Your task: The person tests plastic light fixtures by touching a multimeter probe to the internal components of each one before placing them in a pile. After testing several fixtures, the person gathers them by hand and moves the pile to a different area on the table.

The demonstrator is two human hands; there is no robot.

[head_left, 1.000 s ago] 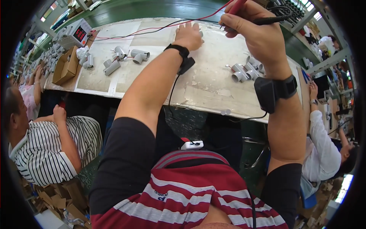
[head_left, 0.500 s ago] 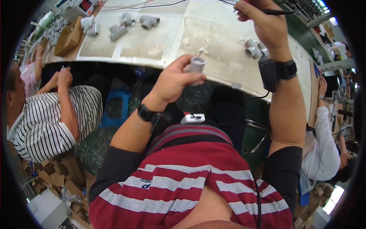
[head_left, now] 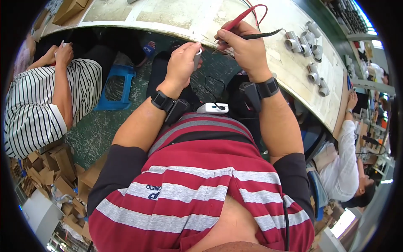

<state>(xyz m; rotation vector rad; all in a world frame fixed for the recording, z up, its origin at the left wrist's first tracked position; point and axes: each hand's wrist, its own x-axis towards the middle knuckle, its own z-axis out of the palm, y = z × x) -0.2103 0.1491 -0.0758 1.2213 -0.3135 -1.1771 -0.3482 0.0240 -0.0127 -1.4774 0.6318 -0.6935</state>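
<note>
At twelve o'clock the left hand (head_left: 181, 64) grips a grey cylindrical plastic tube (head_left: 197, 57), best held steady; at one o'clock the right hand (head_left: 247, 52) grasps a slim red probe (head_left: 240, 17) and slim black probe (head_left: 261, 35), best aimed without crossing.

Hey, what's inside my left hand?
Your left hand holds a grey tubular fitting; its rim and part of its side show. The hand covers the rest, hiding its full shape.

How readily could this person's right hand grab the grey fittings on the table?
Probably not readily: the right hand holds a red probe and a black probe, though nothing appears to block its way to the grey fittings.
</note>
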